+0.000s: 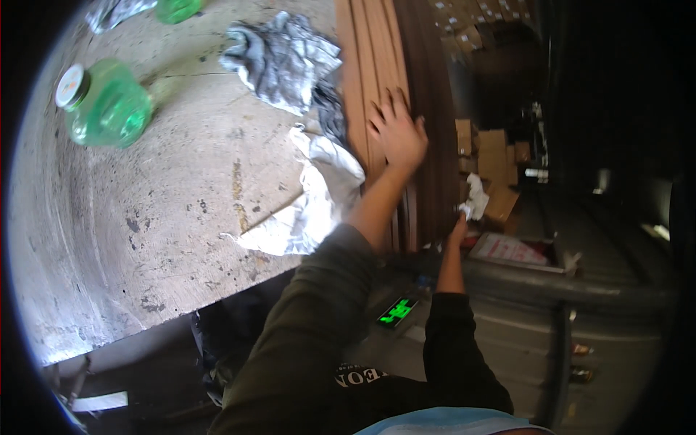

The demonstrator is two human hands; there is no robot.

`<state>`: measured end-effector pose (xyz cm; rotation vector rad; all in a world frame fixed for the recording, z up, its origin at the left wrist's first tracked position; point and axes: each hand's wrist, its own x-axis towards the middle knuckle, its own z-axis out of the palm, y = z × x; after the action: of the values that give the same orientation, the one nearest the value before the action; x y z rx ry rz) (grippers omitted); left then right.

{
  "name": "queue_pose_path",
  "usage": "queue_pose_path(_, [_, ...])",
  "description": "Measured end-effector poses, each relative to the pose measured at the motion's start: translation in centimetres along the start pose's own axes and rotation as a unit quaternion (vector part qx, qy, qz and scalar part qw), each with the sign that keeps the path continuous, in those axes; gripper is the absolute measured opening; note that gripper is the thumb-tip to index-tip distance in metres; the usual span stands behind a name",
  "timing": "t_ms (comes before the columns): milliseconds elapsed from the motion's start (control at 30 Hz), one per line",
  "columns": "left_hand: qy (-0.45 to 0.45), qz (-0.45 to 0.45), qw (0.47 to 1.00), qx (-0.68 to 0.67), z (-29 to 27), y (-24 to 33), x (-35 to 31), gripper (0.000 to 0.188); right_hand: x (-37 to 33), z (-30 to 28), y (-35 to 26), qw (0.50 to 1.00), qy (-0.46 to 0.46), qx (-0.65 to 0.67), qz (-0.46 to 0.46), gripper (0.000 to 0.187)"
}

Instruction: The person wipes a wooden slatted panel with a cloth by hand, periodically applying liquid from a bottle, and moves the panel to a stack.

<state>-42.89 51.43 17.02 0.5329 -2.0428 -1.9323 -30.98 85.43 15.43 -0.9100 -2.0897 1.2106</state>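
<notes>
Several brown wooden boards [371, 43] stand side by side at the right edge of the worktable, the outermost with a dark brown face [428, 80]. My left hand [401, 136] lies across their upper edges, fingers spread, holding nothing. Lower and to the right, my right hand [460, 223] is closed on a white cloth [476, 194] beside the dark face; its fingers are partly hidden. A crumpled white cloth [319, 206] rests on the table left of my left forearm. Beyond it lies a grey-and-white rag [284, 61] against the boards.
On the worktable [167, 217] at the left sits a clear green jar with a white lid [116, 105]; another green container [177, 9] is farther back. A lit green digital display [397, 312] is below. Cardboard boxes [493, 156] and an open box [515, 250] lie to the right.
</notes>
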Motion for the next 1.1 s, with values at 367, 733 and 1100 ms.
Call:
queue_pose_path(367, [-0.222, 0.201, 0.941, -0.160, -2.0, -5.6, 4.3, 0.038, -3.9, 3.3, -2.6, 0.992, -0.070, -0.096, -0.033, 0.057])
queue_pose_path(733, [-0.357, 0.032, 0.932, -0.048, -3.1, -3.2, -20.8, 0.084, 1.5, -0.5, 7.2, 0.981, -0.171, 0.084, -0.047, 0.063])
queue_pose_path(1100, [-0.336, 0.067, 0.938, -0.049, -5.8, -5.9, -16.8, 0.038, -2.7, 0.9, 3.1, 0.962, -0.194, 0.161, -0.104, 0.062])
